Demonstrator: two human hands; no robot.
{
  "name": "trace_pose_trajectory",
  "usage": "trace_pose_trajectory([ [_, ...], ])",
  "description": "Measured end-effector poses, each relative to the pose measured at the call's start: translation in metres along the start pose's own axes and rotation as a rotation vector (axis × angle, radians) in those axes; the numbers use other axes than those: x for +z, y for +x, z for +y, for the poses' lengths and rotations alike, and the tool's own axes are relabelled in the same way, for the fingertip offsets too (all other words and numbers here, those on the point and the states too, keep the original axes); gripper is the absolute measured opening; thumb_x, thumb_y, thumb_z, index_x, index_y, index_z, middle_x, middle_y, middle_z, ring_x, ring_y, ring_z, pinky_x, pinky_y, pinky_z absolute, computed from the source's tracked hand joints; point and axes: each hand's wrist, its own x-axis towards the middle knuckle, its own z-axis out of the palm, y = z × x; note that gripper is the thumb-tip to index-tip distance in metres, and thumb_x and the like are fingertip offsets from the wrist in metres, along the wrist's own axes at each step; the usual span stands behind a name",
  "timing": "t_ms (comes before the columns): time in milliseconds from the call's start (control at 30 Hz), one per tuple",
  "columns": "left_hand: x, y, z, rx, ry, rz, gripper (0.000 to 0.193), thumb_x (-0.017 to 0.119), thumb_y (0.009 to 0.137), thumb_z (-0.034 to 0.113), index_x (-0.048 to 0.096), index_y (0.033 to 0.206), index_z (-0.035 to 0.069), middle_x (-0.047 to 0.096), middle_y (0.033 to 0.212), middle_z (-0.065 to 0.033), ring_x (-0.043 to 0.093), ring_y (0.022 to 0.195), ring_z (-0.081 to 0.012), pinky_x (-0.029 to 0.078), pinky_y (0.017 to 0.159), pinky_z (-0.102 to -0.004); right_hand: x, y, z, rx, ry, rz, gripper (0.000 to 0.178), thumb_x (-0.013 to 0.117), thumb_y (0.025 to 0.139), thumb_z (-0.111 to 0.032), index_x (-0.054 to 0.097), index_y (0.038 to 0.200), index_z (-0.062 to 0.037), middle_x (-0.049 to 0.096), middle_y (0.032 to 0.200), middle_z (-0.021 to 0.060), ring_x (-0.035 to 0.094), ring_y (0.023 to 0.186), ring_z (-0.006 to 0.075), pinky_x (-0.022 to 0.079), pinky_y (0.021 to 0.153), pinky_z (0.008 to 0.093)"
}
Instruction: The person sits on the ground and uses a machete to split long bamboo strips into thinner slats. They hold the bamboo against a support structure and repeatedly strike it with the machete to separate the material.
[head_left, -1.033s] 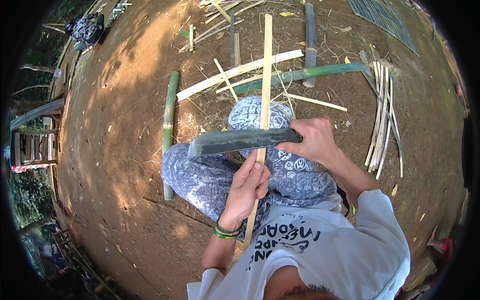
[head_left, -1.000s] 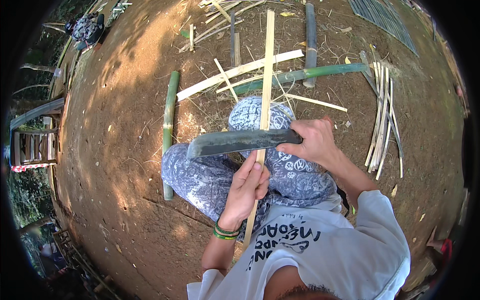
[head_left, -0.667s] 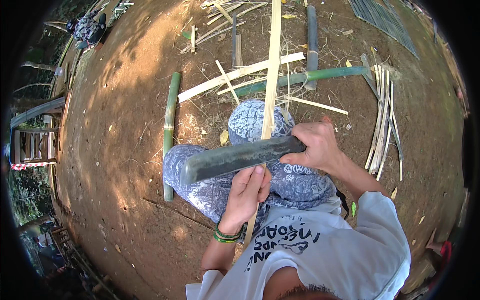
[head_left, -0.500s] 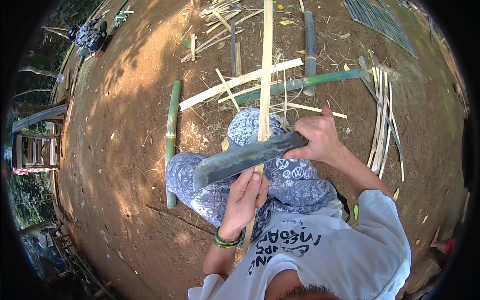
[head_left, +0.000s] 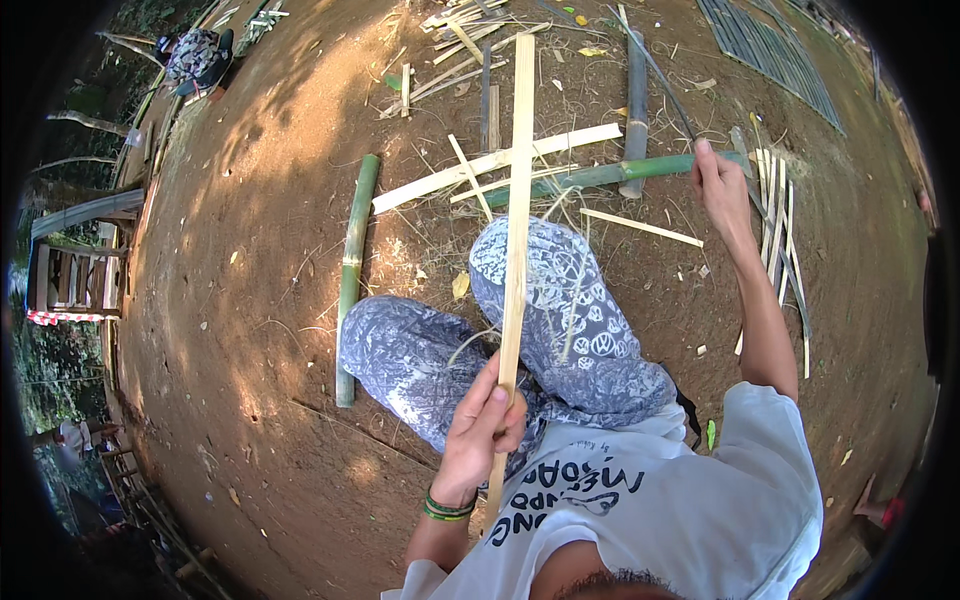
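A long pale bamboo strip (head_left: pixel 520 180) stands upright in front of me, its lower end running down past my shirt. My left hand (head_left: pixel 476 428) is closed around its lower part, thumb on top. Farther out to the right, my right hand (head_left: pixel 722 190) grips a machete (head_left: pixel 664 80); its handle is hidden in the fist. The dark blade is seen nearly edge-on, pointing away and to the left, apart from the strip. Thin curled shavings (head_left: pixel 575 310) lie on my patterned trousers (head_left: pixel 410 350).
A green bamboo pole (head_left: pixel 600 175) lies across the ground beyond my knees, with a split bamboo piece (head_left: pixel 430 185) beside it. Another green pole (head_left: pixel 356 270) lies left. Narrow strips (head_left: pixel 780 230) lie right, and a slatted panel (head_left: pixel 770 60) far right. A person (head_left: pixel 195 58) crouches far left.
My right hand has lifted the machete off the strip and swung it outward and away to the right, turning the blade edge-on. My left hand still holds the strip, slightly lower.
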Motion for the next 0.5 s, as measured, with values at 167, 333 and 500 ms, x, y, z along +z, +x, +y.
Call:
trace_pose_trajectory([
  [167,0.018,0.055,0.017,0.138,-0.017,-0.001,0.038,0.034,0.105,0.007,0.041,0.143,0.005,0.058,0.089,-0.0124,0.05,0.059,-0.012,0.043,0.053,-0.0249,0.011,-0.067,-0.036,-0.158,0.291,-0.247,0.054,0.057,0.098,-0.054,0.073,0.106,-0.0023,0.046,0.052,-0.0046,0.046,0.05,0.0058,0.034,0.047,0.0272],
  [333,0.027,0.079,0.027,0.086,-0.072,-0.106,0.037,0.04,0.105,0.009,0.044,0.141,0.006,0.058,0.09,-0.0075,0.042,0.062,-0.0091,0.034,0.057,-0.0216,0.036,-0.122,-0.078,-0.528,0.17,-0.272,0.049,0.082,0.074,-0.05,0.076,0.093,-0.0053,0.071,0.071,0.009,0.069,0.06,0.0241,0.049,0.053,0.0352],
  [500,0.03,0.078,0.028,0.055,-0.103,-0.143,0.06,0.042,0.106,0.01,0.02,0.161,0.018,0.047,0.082,0.0004,0.039,0.062,-0.008,0.034,0.057,-0.0233,0.049,-0.138,-0.086,-0.578,-0.048,-0.26,0.059,0.079,0.071,-0.061,0.066,0.07,-0.0038,0.064,0.06,0.0108,0.064,0.053,0.0262,0.045,0.048,0.0395],
])
